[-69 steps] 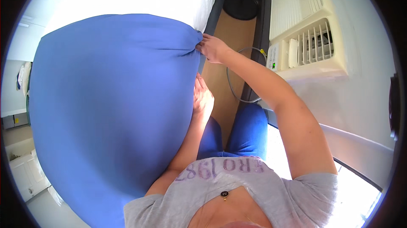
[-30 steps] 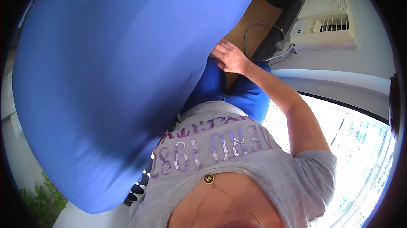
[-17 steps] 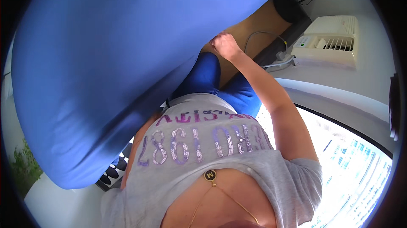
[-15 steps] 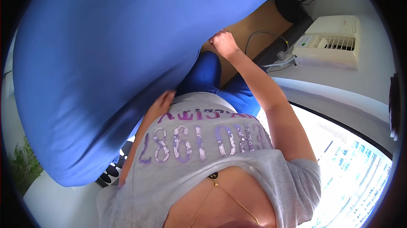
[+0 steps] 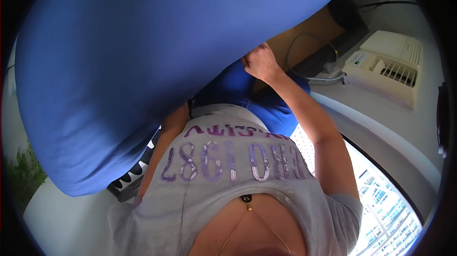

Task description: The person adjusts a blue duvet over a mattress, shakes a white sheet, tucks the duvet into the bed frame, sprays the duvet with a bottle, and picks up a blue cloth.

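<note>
Since half a second ago my left hand has slipped behind the blue sheet (image 5: 143, 65) — fingers hidden, state unknowable. Right hand (image 5: 259, 62) fisted on the cloth's lower edge, held up over my torso. White appliance (image 5: 385, 73) sits well right.

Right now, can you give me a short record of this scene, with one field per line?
main thing: big blue cloth, lifted up and filling most of the view
right hand: closed on the cloth's edge
left hand: hidden behind the cloth; only the forearm shows
clothes: grey shirt, blue trousers
right side: cream appliance with a grille on a white ledge, cables beside it
</note>
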